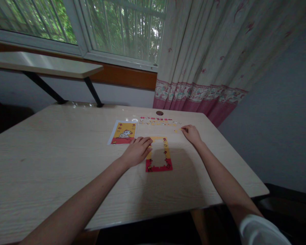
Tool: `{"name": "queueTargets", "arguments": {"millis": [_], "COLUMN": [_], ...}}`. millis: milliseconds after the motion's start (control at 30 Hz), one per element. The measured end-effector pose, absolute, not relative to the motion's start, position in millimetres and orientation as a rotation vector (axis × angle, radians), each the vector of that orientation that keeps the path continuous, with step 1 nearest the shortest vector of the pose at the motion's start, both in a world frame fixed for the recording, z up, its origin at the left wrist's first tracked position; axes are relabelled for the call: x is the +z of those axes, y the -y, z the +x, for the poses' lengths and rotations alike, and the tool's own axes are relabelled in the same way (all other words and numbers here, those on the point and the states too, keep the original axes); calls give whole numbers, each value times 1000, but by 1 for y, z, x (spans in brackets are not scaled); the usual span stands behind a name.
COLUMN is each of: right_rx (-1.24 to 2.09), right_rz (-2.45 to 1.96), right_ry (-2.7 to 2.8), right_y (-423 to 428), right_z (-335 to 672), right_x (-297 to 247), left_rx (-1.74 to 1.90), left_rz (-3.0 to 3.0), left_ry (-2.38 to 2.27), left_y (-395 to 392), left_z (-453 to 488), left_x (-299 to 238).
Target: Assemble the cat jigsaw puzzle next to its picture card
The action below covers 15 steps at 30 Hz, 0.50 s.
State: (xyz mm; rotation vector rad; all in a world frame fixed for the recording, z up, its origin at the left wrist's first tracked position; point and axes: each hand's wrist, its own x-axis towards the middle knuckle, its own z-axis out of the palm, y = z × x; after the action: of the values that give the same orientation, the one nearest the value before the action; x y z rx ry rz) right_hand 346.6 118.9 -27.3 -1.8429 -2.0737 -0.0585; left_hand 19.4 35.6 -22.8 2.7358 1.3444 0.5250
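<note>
A partly assembled jigsaw puzzle (159, 168) lies on the table, its red and yellow border joined around a bare middle. My left hand (138, 149) rests with fingers stretched over the puzzle's upper left edge. Farther right, my right hand (191, 134) pinches a small yellow puzzle piece (182, 128) just above or on the tabletop. Another yellow piece (176, 131) lies beside those fingertips. Rows of loose puzzle pieces (158, 119) stretch across the back, pink ones behind white and yellow ones. Left of the puzzle is a reference picture (123, 132) of a white cartoon animal, partly behind my left hand.
The pale wooden table (66, 163) has a round cable hole (159, 113) near its back edge. A raised shelf (46, 64) on black supports stands at the back left. Behind are a window (124, 30) and a floral curtain (199, 68).
</note>
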Motion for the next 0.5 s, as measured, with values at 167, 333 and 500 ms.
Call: {"name": "queueTargets", "arguments": {"millis": [167,333,500], "right_rx": [-48,-77,56], "right_rz": [-1832,-1777,-1439], "right_ry": [2059,2040,1983], "right_y": [-118,-108,-89], "right_z": [348,342,306], "right_x": [-28,-21,-9], "left_rx": [531,503,568], "left_rz": [2733,2731,2707], "left_ry": [-1335,-1333,-1323], "left_y": [-35,-34,-33], "left_z": [19,19,19], "left_x": [-21,-19,-17]}}
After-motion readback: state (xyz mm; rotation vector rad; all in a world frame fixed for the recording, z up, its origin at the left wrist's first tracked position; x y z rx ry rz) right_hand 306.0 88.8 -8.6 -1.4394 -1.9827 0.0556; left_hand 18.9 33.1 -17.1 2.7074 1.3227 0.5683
